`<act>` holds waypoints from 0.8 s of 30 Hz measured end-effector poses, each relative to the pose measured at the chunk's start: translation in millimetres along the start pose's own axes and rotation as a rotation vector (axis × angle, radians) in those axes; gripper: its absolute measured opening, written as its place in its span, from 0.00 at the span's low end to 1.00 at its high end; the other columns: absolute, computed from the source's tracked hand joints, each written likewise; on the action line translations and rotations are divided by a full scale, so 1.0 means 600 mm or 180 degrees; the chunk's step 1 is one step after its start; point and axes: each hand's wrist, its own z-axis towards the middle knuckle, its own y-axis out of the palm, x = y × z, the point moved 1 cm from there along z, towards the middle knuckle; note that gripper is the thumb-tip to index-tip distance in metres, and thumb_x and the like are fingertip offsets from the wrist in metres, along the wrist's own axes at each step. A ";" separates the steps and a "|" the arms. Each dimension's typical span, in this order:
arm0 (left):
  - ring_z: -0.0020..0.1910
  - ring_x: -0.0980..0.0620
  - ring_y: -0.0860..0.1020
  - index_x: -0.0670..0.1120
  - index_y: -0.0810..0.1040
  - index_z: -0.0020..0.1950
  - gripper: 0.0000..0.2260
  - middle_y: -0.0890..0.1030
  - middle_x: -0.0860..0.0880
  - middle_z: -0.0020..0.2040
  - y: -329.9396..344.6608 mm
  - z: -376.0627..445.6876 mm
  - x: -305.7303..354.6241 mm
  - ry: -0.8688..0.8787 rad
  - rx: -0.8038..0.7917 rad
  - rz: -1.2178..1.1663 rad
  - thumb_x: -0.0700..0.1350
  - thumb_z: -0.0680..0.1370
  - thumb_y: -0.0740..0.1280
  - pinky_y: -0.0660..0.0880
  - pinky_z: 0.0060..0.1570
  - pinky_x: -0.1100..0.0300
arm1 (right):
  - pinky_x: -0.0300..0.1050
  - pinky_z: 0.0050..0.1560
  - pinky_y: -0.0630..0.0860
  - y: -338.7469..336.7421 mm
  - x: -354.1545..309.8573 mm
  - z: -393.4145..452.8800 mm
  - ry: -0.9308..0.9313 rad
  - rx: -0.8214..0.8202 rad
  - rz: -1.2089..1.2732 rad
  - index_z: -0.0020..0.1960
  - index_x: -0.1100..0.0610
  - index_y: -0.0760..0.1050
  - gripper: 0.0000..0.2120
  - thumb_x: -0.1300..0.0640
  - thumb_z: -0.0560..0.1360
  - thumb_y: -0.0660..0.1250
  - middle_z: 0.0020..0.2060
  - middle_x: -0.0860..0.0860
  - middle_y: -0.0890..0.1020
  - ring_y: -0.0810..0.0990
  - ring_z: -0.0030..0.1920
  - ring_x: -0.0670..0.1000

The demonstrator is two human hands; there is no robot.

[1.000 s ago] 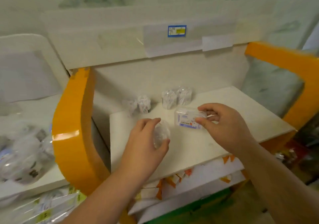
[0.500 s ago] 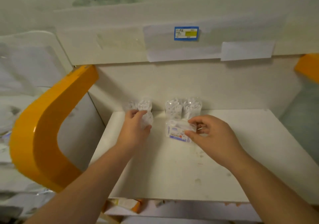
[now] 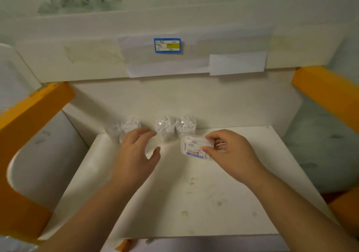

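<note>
On a white shelf [image 3: 174, 203], several clear round tubs of white bits stand along the back wall: two at the left [image 3: 124, 126] and two in the middle [image 3: 175, 126]. My left hand [image 3: 136, 152] hovers just in front of the left tubs with fingers spread and relaxed, holding nothing. My right hand [image 3: 231, 152] pinches a small clear rectangular box [image 3: 194, 147] with a blue and white label, just in front of the middle tubs and low over the shelf.
Orange side frames flank the shelf at left [image 3: 29, 125] and right [image 3: 326, 90]. A blue and yellow price tag [image 3: 167, 45] and white paper strips [image 3: 238, 65] hang on the shelf edge above. The shelf front bears faint stains.
My left hand set its round tub down at the back left and let go, then drew back a little. My right hand carried the labelled box forward toward the middle tubs.
</note>
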 end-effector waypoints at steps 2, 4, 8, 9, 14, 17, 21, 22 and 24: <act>0.61 0.51 0.74 0.48 0.80 0.60 0.18 0.77 0.52 0.60 0.014 0.006 0.034 0.0030 -0.0118 -0.0106 0.45 0.71 0.74 0.67 0.60 0.61 | 0.45 0.51 0.80 -0.018 0.026 0.005 0.0024 0.0061 -0.0084 0.50 0.50 0.81 0.10 0.58 0.70 0.76 0.45 0.42 0.81 0.81 0.44 0.43; 0.61 0.53 0.73 0.49 0.80 0.60 0.18 0.77 0.53 0.60 0.029 0.014 0.068 0.0127 -0.0171 -0.0206 0.45 0.71 0.74 0.67 0.60 0.62 | 0.45 0.52 0.79 -0.037 0.054 0.009 0.0064 0.0136 -0.0176 0.50 0.50 0.80 0.10 0.58 0.70 0.76 0.46 0.42 0.81 0.81 0.45 0.43; 0.60 0.53 0.74 0.48 0.79 0.60 0.17 0.77 0.53 0.59 0.061 0.035 0.123 0.0255 -0.0209 -0.0359 0.44 0.72 0.73 0.72 0.59 0.58 | 0.47 0.54 0.79 -0.070 0.114 0.021 0.0181 0.0275 -0.0336 0.53 0.53 0.81 0.11 0.59 0.71 0.75 0.47 0.44 0.80 0.80 0.47 0.46; 0.60 0.52 0.75 0.49 0.79 0.60 0.17 0.77 0.53 0.59 0.067 0.040 0.135 0.0235 -0.0209 -0.0374 0.44 0.72 0.73 0.72 0.58 0.58 | 0.48 0.54 0.79 -0.075 0.129 0.027 0.0206 0.0284 -0.0364 0.53 0.53 0.81 0.11 0.60 0.71 0.74 0.48 0.45 0.80 0.80 0.47 0.47; 0.60 0.54 0.73 0.50 0.78 0.62 0.18 0.76 0.54 0.60 0.096 0.053 0.169 0.0210 -0.0383 -0.0316 0.46 0.72 0.72 0.67 0.59 0.63 | 0.49 0.58 0.77 -0.091 0.187 0.072 0.0379 0.0241 -0.0514 0.55 0.55 0.79 0.12 0.60 0.73 0.73 0.49 0.46 0.79 0.80 0.50 0.51; 0.60 0.53 0.73 0.50 0.78 0.62 0.18 0.76 0.54 0.59 0.108 0.052 0.176 0.0208 -0.0465 -0.0278 0.46 0.73 0.72 0.68 0.60 0.62 | 0.50 0.59 0.75 -0.092 0.200 0.105 0.0289 0.0227 -0.0649 0.57 0.57 0.79 0.12 0.61 0.73 0.72 0.53 0.51 0.80 0.79 0.53 0.53; 0.59 0.54 0.74 0.49 0.78 0.62 0.18 0.76 0.55 0.59 0.113 0.051 0.176 0.0173 -0.0485 -0.0221 0.46 0.72 0.72 0.69 0.59 0.62 | 0.49 0.60 0.74 -0.073 0.201 0.137 0.0037 0.0136 -0.0730 0.57 0.57 0.79 0.12 0.62 0.74 0.69 0.55 0.53 0.76 0.78 0.54 0.53; 0.59 0.55 0.74 0.49 0.78 0.61 0.18 0.76 0.55 0.58 0.114 0.050 0.175 0.0164 -0.0480 -0.0207 0.46 0.72 0.72 0.70 0.59 0.62 | 0.49 0.60 0.74 -0.068 0.202 0.142 -0.0008 0.0139 -0.0735 0.57 0.56 0.78 0.12 0.62 0.74 0.69 0.56 0.52 0.75 0.77 0.54 0.53; 0.58 0.55 0.74 0.50 0.78 0.61 0.17 0.76 0.55 0.58 0.113 0.050 0.173 0.0128 -0.0474 -0.0189 0.46 0.72 0.72 0.71 0.58 0.61 | 0.49 0.59 0.74 -0.060 0.207 0.151 -0.0029 0.0144 -0.0755 0.58 0.55 0.78 0.13 0.63 0.75 0.68 0.57 0.51 0.73 0.77 0.53 0.52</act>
